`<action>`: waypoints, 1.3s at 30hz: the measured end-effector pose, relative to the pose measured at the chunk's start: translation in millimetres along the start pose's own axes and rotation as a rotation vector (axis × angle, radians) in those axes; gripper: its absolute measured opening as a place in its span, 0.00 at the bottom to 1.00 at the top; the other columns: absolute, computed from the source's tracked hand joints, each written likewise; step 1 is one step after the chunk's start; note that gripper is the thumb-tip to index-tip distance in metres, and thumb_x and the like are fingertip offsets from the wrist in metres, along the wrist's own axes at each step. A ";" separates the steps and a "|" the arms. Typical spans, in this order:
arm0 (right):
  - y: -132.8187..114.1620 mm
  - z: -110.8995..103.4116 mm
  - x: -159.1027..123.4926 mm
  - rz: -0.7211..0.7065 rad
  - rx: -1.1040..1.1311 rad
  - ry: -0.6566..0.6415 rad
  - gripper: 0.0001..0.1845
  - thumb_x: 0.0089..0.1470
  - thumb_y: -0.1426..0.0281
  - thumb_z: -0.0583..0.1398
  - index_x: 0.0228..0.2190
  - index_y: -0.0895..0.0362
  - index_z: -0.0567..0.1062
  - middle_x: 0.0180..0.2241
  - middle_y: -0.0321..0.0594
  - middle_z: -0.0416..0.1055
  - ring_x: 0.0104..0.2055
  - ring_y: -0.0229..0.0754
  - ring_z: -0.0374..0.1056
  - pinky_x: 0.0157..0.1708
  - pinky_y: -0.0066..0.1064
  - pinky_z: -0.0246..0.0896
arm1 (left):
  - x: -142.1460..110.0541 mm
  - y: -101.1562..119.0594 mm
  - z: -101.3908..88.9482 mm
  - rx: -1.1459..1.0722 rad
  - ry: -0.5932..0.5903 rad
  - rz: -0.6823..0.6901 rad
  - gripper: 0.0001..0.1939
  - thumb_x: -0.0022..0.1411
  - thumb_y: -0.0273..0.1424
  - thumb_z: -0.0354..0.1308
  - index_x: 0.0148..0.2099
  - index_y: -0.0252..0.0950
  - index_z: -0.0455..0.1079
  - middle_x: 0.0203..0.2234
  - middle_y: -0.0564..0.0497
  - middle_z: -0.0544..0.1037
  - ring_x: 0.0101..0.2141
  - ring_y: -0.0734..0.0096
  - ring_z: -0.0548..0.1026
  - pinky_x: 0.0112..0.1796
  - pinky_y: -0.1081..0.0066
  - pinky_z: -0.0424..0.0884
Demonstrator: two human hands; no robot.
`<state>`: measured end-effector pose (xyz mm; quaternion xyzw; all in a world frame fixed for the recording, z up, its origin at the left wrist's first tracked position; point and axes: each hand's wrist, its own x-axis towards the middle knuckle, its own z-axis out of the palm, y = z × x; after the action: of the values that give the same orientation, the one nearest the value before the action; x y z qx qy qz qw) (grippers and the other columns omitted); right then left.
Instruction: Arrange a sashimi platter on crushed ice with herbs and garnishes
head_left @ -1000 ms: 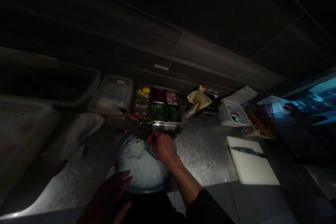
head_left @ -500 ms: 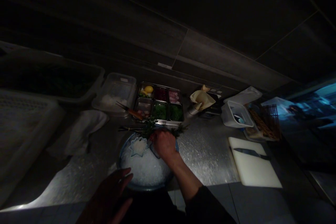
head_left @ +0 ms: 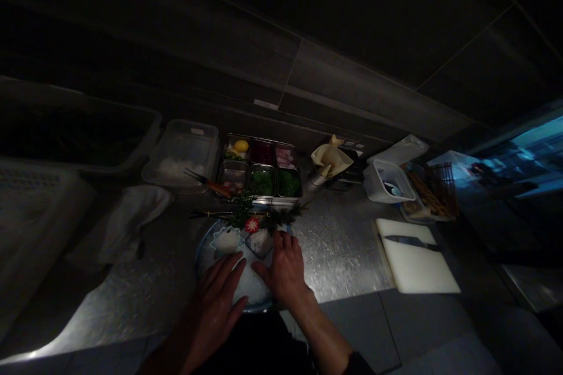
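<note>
A round blue-rimmed dish (head_left: 199, 258) filled with crushed ice (head_left: 250, 282) stands in front of me. My left hand (head_left: 217, 296) is over its left front part, fingers spread, holding nothing visible. My right hand (head_left: 285, 266) lies at the dish's right side, fingers apart and bent, close beside a small dark-edged bowl (head_left: 259, 242) with white contents. A star-shaped small bowl (head_left: 227, 240) of white shreds sits left of it. Behind them lie a red-and-white carved garnish (head_left: 252, 224), green sprigs (head_left: 281, 215) and dark tied twigs (head_left: 206, 214).
Behind the dish is a metal tray with compartments (head_left: 263, 180) of greens, lemon and pink slices; tweezers (head_left: 215, 186) rest on it. To the left are a clear tub (head_left: 182, 152), a cloth (head_left: 136, 211) and crates. A knife (head_left: 411, 241) lies on a white cutting board (head_left: 422, 269) at right.
My right hand has drawn back from the rear of the dish and opened, uncovering the red-and-white garnish. My left hand has come forward over the ice. The view has shifted slightly.
</note>
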<state>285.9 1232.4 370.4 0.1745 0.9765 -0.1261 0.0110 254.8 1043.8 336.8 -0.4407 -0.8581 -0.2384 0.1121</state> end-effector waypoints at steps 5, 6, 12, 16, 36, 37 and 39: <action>2.8 11.7 8.7 -0.001 0.018 0.001 0.38 0.48 0.64 0.64 0.58 0.69 0.65 0.50 0.54 0.68 0.53 0.56 0.60 0.58 0.46 0.56 | 24.5 1.1 27.2 0.097 -0.029 -0.022 0.31 0.59 0.30 0.53 0.63 0.23 0.56 0.59 0.34 0.67 0.56 0.48 0.67 0.50 0.55 0.71; 4.8 11.1 10.7 -0.018 0.020 -0.002 0.38 0.48 0.64 0.64 0.57 0.69 0.66 0.50 0.54 0.68 0.53 0.56 0.60 0.58 0.46 0.56 | 25.2 1.1 30.7 0.094 -0.035 -0.021 0.31 0.59 0.30 0.53 0.63 0.24 0.56 0.59 0.35 0.67 0.56 0.49 0.67 0.51 0.55 0.70; 16.5 3.4 7.6 -0.051 0.026 -0.037 0.41 0.48 0.61 0.66 0.59 0.67 0.64 0.52 0.55 0.67 0.54 0.58 0.59 0.56 0.47 0.56 | 15.9 -0.7 35.6 0.018 -0.057 -0.039 0.33 0.61 0.30 0.53 0.66 0.28 0.51 0.62 0.37 0.62 0.60 0.51 0.62 0.54 0.55 0.65; 16.7 -1.9 2.9 -0.056 0.067 0.066 0.33 0.54 0.64 0.63 0.59 0.63 0.65 0.52 0.53 0.66 0.53 0.55 0.60 0.54 0.44 0.59 | 1.9 -5.9 28.1 -0.091 -0.042 -0.105 0.30 0.64 0.29 0.51 0.66 0.31 0.52 0.63 0.39 0.61 0.61 0.53 0.60 0.56 0.56 0.64; -24.1 -5.5 36.4 -0.149 0.039 0.110 0.14 0.60 0.69 0.56 0.46 0.54 0.77 0.41 0.45 0.72 0.46 0.49 0.63 0.50 0.39 0.58 | -15.4 -19.3 10.7 0.032 -0.028 -0.123 0.24 0.63 0.29 0.53 0.60 0.30 0.62 0.57 0.40 0.68 0.56 0.52 0.65 0.53 0.56 0.67; -18.3 -6.9 30.2 -0.137 0.065 0.134 0.15 0.60 0.69 0.56 0.47 0.55 0.76 0.41 0.45 0.72 0.46 0.49 0.63 0.51 0.39 0.58 | -12.0 -21.6 11.0 0.067 -0.028 -0.097 0.23 0.62 0.30 0.53 0.59 0.30 0.62 0.57 0.40 0.68 0.56 0.51 0.65 0.53 0.55 0.66; -4.2 -8.6 16.5 -0.088 0.114 0.179 0.15 0.60 0.71 0.55 0.46 0.57 0.77 0.41 0.46 0.72 0.46 0.49 0.63 0.50 0.38 0.59 | -6.9 -25.4 12.6 0.141 -0.038 -0.051 0.22 0.62 0.31 0.54 0.58 0.29 0.64 0.57 0.39 0.69 0.57 0.48 0.64 0.52 0.53 0.65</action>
<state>269.2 1236.3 378.7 0.1425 0.9715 -0.1656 -0.0918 238.5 1032.8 315.3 -0.4144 -0.8856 -0.1716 0.1205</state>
